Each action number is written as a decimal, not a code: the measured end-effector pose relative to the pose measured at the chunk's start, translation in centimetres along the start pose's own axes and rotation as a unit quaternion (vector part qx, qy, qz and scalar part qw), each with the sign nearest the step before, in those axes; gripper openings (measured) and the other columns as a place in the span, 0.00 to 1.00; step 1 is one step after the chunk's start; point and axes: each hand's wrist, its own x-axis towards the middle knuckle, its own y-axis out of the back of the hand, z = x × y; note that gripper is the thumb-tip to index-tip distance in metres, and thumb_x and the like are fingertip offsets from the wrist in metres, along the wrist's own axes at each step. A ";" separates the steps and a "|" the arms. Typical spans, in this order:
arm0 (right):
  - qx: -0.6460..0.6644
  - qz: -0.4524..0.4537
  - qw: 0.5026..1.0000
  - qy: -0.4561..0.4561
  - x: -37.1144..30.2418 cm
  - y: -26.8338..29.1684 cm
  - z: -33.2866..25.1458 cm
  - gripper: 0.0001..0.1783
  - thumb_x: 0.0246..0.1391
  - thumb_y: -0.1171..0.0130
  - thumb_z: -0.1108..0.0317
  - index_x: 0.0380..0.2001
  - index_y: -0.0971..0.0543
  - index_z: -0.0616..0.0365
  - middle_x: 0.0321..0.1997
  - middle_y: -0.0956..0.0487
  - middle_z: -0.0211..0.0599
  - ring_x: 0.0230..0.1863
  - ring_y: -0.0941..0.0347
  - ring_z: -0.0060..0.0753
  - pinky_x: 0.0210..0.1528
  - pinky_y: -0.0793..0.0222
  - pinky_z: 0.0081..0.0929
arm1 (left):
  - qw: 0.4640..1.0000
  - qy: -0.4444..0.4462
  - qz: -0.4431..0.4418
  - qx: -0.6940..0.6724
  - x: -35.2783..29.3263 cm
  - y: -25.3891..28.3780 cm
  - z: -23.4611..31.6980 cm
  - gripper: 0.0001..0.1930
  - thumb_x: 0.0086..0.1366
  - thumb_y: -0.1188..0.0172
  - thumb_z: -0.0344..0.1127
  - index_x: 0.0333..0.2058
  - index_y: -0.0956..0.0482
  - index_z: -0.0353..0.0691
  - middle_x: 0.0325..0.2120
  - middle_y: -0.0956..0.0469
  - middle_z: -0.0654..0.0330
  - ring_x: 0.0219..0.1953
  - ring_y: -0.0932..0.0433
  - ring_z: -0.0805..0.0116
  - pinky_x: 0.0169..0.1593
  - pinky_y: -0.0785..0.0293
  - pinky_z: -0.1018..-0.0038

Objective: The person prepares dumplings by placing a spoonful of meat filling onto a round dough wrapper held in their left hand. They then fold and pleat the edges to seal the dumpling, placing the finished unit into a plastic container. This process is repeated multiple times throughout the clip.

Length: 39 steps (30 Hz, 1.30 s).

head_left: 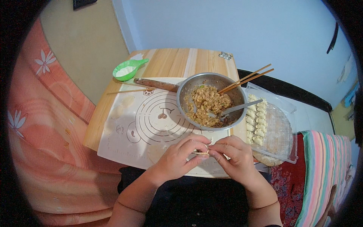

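Note:
Between my two hands, over the near edge of a white printed mat [113,145], is a small dumpling [202,153], mostly covered by fingers. My left hand [177,158] pinches one side of it, while the fingers of my right hand [235,156] press its other edge. Just beyond them stands a steel bowl [180,99] of minced filling [206,100]. Wooden chopsticks [247,80] and a grey-handled utensil [242,107] lean in the bowl. Pale round dough wrappers [123,106] lie at the mat's left, and another wrapper [154,153] sits beside my left hand.
Rows of finished dumplings [260,123] rest on a round woven tray [278,125] in a clear plastic box [294,151] at right. A rolling pin [155,84], a thin stick [126,90] and a green scoop of flour [117,72] lie on the far side of the wooden table [170,62].

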 end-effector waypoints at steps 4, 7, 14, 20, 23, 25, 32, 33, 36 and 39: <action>0.055 0.048 0.997 -0.039 -0.4 -0.5 0.3 0.07 0.45 0.37 0.77 0.31 0.22 0.61 0.31 0.22 0.39 0.31 0.26 0.35 0.33 0.29 0.27 | 0.982 0.051 0.080 -0.161 0.3 -0.9 0.7 0.17 0.57 0.41 0.27 0.46 0.30 0.36 0.47 0.28 0.54 0.49 0.28 0.63 0.52 0.31 0.69; 0.129 0.100 0.984 -0.065 -0.4 -1.3 0.7 0.06 0.47 0.38 0.77 0.32 0.22 0.61 0.33 0.22 0.40 0.32 0.26 0.34 0.34 0.29 0.25 | 0.918 0.090 0.094 -0.376 0.5 -2.5 0.4 0.20 0.60 0.43 0.27 0.51 0.34 0.34 0.50 0.30 0.55 0.50 0.30 0.68 0.53 0.32 0.72; 0.061 0.104 0.992 -0.022 -0.1 -1.6 1.0 0.13 0.46 0.37 0.75 0.38 0.21 0.61 0.36 0.21 0.41 0.37 0.24 0.36 0.38 0.28 0.26 | 0.943 0.166 0.047 -0.284 0.1 -2.1 -1.2 0.19 0.63 0.45 0.28 0.53 0.33 0.37 0.42 0.26 0.64 0.45 0.28 0.77 0.50 0.32 0.79; -0.017 0.052 0.998 0.029 0.4 -1.3 0.5 0.14 0.42 0.35 0.75 0.37 0.19 0.57 0.38 0.21 0.40 0.39 0.24 0.38 0.40 0.28 0.28 | 0.960 0.177 0.062 -0.207 -0.3 -2.2 -1.2 0.18 0.62 0.43 0.30 0.51 0.31 0.37 0.40 0.24 0.63 0.40 0.26 0.78 0.45 0.30 0.78; -0.030 0.033 0.999 0.020 0.3 -1.2 0.7 0.14 0.40 0.34 0.75 0.36 0.19 0.57 0.37 0.21 0.39 0.39 0.24 0.39 0.39 0.27 0.28 | 0.967 0.194 0.036 -0.158 -0.1 -2.1 -1.1 0.17 0.62 0.43 0.31 0.51 0.30 0.38 0.39 0.23 0.63 0.39 0.25 0.77 0.44 0.29 0.78; -0.025 0.041 0.999 0.012 0.1 -1.3 0.8 0.13 0.40 0.34 0.75 0.34 0.19 0.57 0.36 0.21 0.38 0.37 0.23 0.39 0.38 0.27 0.28 | 0.967 0.195 0.033 -0.160 -0.2 -2.3 -1.2 0.18 0.63 0.43 0.32 0.51 0.30 0.39 0.38 0.23 0.63 0.40 0.25 0.77 0.44 0.29 0.78; 0.010 0.064 0.998 -0.012 0.1 -1.5 0.9 0.10 0.42 0.35 0.78 0.31 0.21 0.60 0.33 0.21 0.39 0.34 0.22 0.37 0.36 0.26 0.27 | 0.943 0.194 -0.003 -0.271 -0.4 -2.3 -1.8 0.17 0.66 0.48 0.32 0.53 0.33 0.37 0.41 0.25 0.63 0.44 0.27 0.77 0.48 0.31 0.79; 0.049 0.070 0.995 -0.054 0.0 -1.6 0.8 0.10 0.43 0.36 0.78 0.32 0.22 0.61 0.33 0.21 0.39 0.34 0.23 0.34 0.36 0.26 0.26 | 0.935 0.196 0.001 -0.294 -0.4 -2.4 -1.8 0.17 0.66 0.48 0.31 0.53 0.33 0.36 0.42 0.26 0.63 0.45 0.28 0.77 0.49 0.32 0.79; 0.121 0.087 0.981 -0.124 -0.4 -2.1 0.6 0.10 0.46 0.37 0.79 0.35 0.23 0.63 0.33 0.22 0.40 0.33 0.23 0.31 0.36 0.25 0.23 | 0.919 0.198 0.010 -0.339 -0.4 -2.8 -2.2 0.16 0.67 0.49 0.31 0.53 0.33 0.36 0.43 0.27 0.63 0.45 0.29 0.77 0.50 0.32 0.79; 0.089 0.087 0.988 -0.095 -0.5 -2.3 0.8 0.12 0.45 0.36 0.77 0.36 0.23 0.62 0.32 0.21 0.41 0.32 0.22 0.35 0.34 0.24 0.25 | 0.922 0.190 0.015 -0.337 -0.7 -3.0 -2.7 0.16 0.66 0.49 0.31 0.53 0.33 0.36 0.43 0.27 0.64 0.45 0.29 0.77 0.50 0.32 0.79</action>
